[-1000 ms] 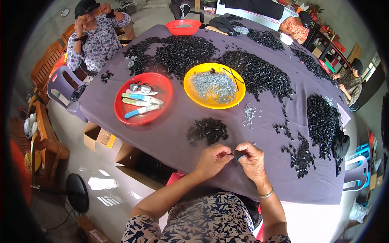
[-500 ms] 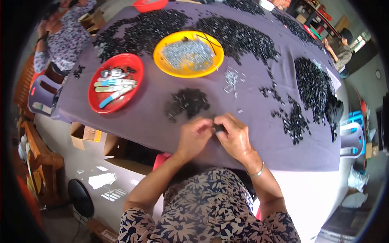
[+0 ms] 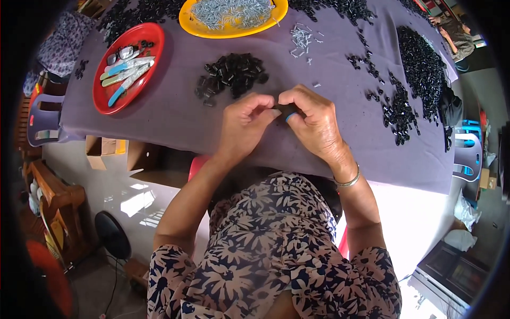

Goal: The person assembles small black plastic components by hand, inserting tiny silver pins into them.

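My left hand (image 3: 247, 123) and my right hand (image 3: 313, 119) are close together above the table's front part, fingers curled and thumbs drawn in. A dark spot shows between their fingertips, but whatever they pinch is too small and shadowed to name. The right thumb wears a blue band (image 3: 290, 116). Just beyond the left hand lies a loose heap of small black pieces (image 3: 234, 74). A single small silvery piece (image 3: 317, 84) rests beyond the right hand, with a scatter of thin metal pins (image 3: 301, 40) farther off.
A red plate (image 3: 98, 89) at the left holds blue- and green-handled tools. At the far middle, a yellow plate (image 3: 187, 25) is filled with metal pins. More black pieces (image 3: 422, 64) spread over the purple cloth (image 3: 340, 125) at the right. A co-worker (image 3: 456, 40) sits at the far right.
The view has tipped down, so the table's things appear higher. My hands stay close together, their fingertips now slightly more apart.
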